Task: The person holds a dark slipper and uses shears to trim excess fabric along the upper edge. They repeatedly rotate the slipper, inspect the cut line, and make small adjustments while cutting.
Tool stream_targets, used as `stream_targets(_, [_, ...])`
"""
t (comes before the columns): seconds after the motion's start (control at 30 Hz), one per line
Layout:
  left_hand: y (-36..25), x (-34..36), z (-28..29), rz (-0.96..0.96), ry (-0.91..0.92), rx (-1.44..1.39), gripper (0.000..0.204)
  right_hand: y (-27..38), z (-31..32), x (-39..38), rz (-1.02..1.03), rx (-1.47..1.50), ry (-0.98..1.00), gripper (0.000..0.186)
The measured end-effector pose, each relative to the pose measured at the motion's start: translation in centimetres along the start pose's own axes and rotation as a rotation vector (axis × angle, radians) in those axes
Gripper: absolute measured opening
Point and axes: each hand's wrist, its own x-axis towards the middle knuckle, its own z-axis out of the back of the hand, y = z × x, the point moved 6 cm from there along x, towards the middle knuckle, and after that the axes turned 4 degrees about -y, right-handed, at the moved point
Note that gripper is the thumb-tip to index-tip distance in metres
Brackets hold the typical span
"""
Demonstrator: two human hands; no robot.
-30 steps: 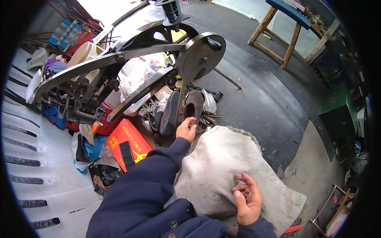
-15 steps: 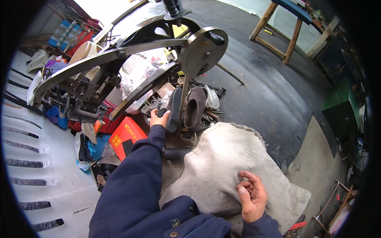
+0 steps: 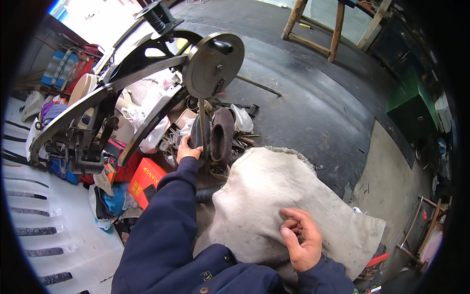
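Observation:
My left hand [image 3: 190, 151] is closed on a dark shoe [image 3: 199, 128] with a grey sole, which stands behind a metal rod [image 3: 202, 117]; the hand hides its lower end. Just right of the rod lies a brown slip-on shoe [image 3: 221, 132], opening up. Above them is a black iron hand-crank sewing machine [image 3: 115, 81] with a large steel wheel [image 3: 208, 68]. My right hand [image 3: 301, 237], fingers loosely curled and apart, holds nothing over a pale cloth [image 3: 264, 186] spread across my lap.
A red shoebox [image 3: 144, 183], bags and loose tools crowd the left. Dark strips [image 3: 29, 230] lie on a white surface at far left. Black floor sheeting [image 3: 313, 112] stretches right toward a wooden stool [image 3: 335, 34], a green box [image 3: 411, 108] and a small wooden frame [image 3: 421, 230].
My left hand has moved from the brown shoe leftward onto the dark shoe and gripped it. The view has shifted, putting the machine farther left. My right hand stays loosely curled over the cloth.

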Motion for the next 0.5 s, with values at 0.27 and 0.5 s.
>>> stream_targets(0.27, [2.8, -2.3, 3.5, 0.031, -0.226, -0.257, 0.068, -0.1, 0.4, -0.6, 0.045, -0.020, -0.012, 0.035])
stream_targets(0.5, [7.9, -11.3, 12.0, 0.135, 0.193, -1.324, 0.052, 0.0, 0.6, -2.0, 0.096, 0.019, 0.009, 0.034])
